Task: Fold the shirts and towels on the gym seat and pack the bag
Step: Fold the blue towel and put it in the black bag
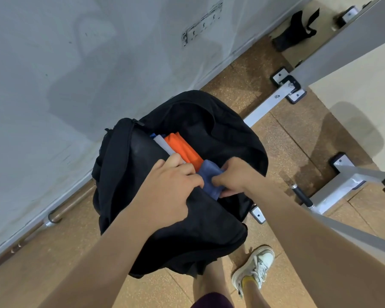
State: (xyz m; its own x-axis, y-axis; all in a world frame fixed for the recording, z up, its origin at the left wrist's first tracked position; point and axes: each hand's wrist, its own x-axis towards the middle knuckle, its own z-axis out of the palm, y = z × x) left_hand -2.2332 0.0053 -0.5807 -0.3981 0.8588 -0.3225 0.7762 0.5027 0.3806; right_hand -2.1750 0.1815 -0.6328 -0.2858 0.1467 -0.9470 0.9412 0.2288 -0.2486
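Note:
A black bag (209, 130) stands open in the middle of the view. Inside it, folded clothes stand on edge: an orange piece (182, 150), a white piece (162, 144) and a sliver of blue (152, 136) behind them. A folded blue-purple cloth (209, 181) sits at the near end of the opening. My left hand (169, 192) rests on the bag's near flap and its fingers press the cloth. My right hand (233, 176) pinches the cloth from the right side. Both hands hold it partly inside the bag.
A grey wall (76, 74) rises to the left, with a metal bar (60, 212) low along it. Grey machine frame rails (267, 107) and bolted feet sit on the brown floor to the right. A black item (296, 30) lies at the back. My white shoe (256, 265) is below the bag.

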